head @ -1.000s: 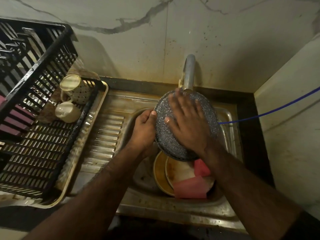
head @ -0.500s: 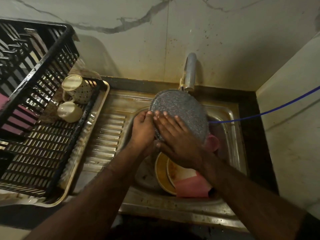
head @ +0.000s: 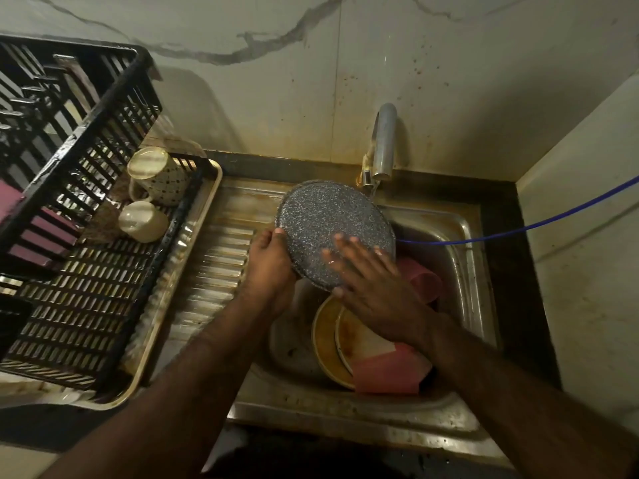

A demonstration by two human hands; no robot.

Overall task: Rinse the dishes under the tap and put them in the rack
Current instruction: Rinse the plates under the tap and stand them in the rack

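A grey speckled round plate (head: 328, 219) is held tilted over the sink (head: 460, 229), just below the tap (head: 383, 143). My left hand (head: 268, 264) grips its left rim. My right hand (head: 370, 285) lies flat with straight fingers against the plate's lower right face. Below them in the basin lie two soiled plates (head: 332, 337), a pink cup (head: 422, 281) and a pink container (head: 383, 371). The black slatted rack (head: 79, 305) stands on the left, with two pale mugs (head: 152, 198) upside down at its back.
A cream tray (head: 204, 243) sits under the rack, next to the ribbed steel drainboard (head: 214, 257). A blue hose (head: 518, 229) runs from the right wall into the sink. A marbled wall closes the back, and a second wall stands on the right.
The speckled plate has shifted left, away from under the tap. My right hand slid from its middle to the left edge, then to the lower right face.
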